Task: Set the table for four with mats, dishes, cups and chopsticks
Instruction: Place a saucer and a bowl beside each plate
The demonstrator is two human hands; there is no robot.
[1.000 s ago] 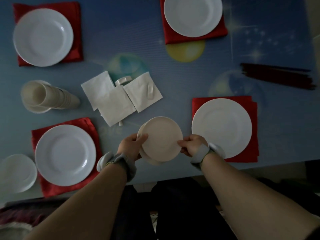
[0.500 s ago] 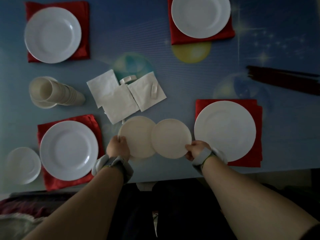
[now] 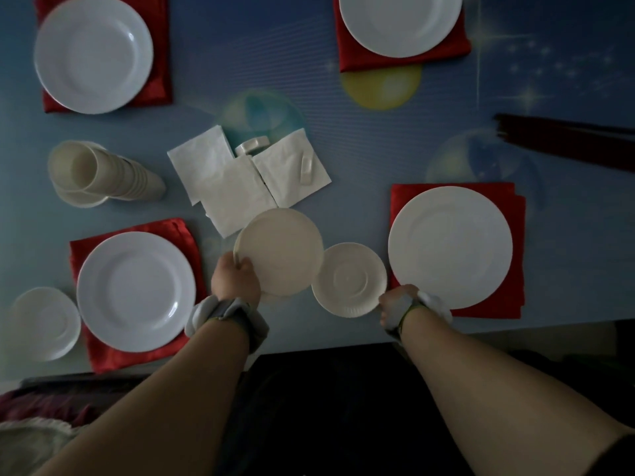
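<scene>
Gripping the near-left rim of the stacked saucers (image 3: 279,251), the left hand (image 3: 236,282) keeps them lifted as a reserve. Just right of it, the right hand (image 3: 398,304) pinches a single saucer's (image 3: 348,279) near edge, apparently setting it beside the dinner plate (image 3: 450,247) on its red mat (image 3: 517,255). Farther left, another saucer (image 3: 43,322) already flanks a plate.
</scene>
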